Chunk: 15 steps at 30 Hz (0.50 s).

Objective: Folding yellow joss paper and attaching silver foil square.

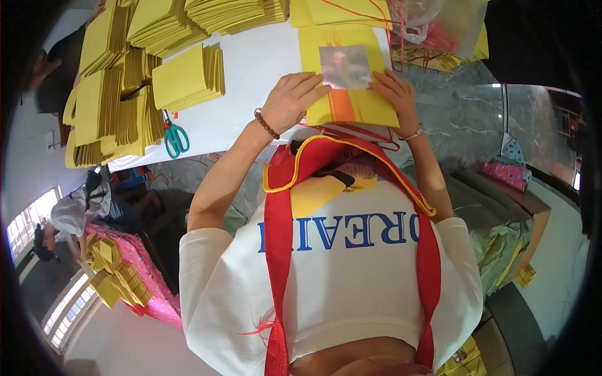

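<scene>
A yellow joss paper sheet (370, 113) lies on the table in front of me, with a silver foil square (345, 66) at its middle and orange print around it. My left hand (292, 101) rests on the sheet's left side, fingers stretched out to the foil's edge. On the opposite side, my right hand (397, 94) lies with its fingers extended over the sheet's right part, near the foil corner. Red string (370, 133) shows under the near edge of the paper. Whether other sheets lie beneath this one, I cannot tell.
Folded yellow paper bundles (188, 78) crowd the white table's (251, 56) left side. Green-handled scissors (176, 138) lie near its front edge. More yellow paper (338, 12) and a clear plastic bag (433, 25) are beyond. Another person (69, 213) works at the left by a pink-covered table (147, 269).
</scene>
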{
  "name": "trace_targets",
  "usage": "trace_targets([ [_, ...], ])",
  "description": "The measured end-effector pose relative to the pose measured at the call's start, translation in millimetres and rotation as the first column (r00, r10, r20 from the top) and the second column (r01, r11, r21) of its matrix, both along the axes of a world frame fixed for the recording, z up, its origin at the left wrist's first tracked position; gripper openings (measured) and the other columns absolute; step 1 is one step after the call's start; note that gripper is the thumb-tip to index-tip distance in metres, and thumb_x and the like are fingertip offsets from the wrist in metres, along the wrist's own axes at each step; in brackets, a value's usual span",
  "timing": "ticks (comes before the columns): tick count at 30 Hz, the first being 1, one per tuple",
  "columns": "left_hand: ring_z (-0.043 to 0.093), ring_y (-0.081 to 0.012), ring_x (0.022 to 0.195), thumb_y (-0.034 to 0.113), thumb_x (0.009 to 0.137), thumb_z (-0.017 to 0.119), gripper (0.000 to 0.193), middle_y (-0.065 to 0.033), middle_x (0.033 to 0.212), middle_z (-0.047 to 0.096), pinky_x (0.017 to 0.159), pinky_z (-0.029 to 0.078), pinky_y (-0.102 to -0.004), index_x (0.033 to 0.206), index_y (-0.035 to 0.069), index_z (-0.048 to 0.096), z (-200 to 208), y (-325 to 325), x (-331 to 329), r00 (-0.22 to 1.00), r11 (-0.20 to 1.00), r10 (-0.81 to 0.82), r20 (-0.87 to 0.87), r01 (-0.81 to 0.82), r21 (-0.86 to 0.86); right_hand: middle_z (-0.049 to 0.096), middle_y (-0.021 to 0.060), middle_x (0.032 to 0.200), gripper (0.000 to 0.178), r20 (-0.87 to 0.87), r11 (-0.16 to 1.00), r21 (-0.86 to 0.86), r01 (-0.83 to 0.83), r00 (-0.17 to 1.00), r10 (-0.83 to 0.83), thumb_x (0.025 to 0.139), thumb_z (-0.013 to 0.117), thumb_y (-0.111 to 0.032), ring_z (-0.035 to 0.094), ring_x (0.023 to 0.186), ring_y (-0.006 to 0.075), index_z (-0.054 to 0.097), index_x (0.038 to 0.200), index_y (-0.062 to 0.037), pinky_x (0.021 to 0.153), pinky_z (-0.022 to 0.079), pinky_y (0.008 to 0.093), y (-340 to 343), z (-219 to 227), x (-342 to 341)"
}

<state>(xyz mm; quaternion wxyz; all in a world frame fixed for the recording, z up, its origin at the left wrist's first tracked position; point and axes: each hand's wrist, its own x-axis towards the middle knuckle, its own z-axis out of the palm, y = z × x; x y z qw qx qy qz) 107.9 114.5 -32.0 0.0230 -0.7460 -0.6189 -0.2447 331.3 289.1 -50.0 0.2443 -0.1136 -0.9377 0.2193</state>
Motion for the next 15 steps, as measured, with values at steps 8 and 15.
trace_targets([
  [8, 0.057, -0.0238, 0.088, 0.011, 0.073, 0.053, 0.028, -0.0081, 0.094, 0.061, 0.077, 0.043, -0.0345, 0.101, 0.012, 0.058, -7, -18, 16, 0.975, 0.989, 0.079, 0.208, -0.050, -0.142, 0.059, 0.0030, 0.110, 0.030, 0.165, 0.953, -0.280, -0.112, 0.973, 0.163, 0.072, 0.061, -0.023, 0.052, 0.109, 0.0208, 0.062, 0.100, -0.0143, 0.091, 0.031, 0.0371, -2, 2, 14],
  [15, 0.055, -0.0317, 0.056, 0.035, 0.088, 0.048, 0.033, -0.0129, 0.061, 0.057, 0.053, 0.043, -0.0389, 0.096, 0.004, 0.057, -21, 15, 6, 0.587, 0.816, 0.555, 0.590, -0.247, -0.522, 0.064, 0.0091, 0.086, 0.034, 0.203, 0.657, -0.702, 0.275, 0.961, -0.186, 0.080, 0.062, -0.027, 0.062, 0.075, 0.0207, 0.057, 0.107, -0.0065, 0.066, 0.046, 0.0289, -8, -18, -12],
])
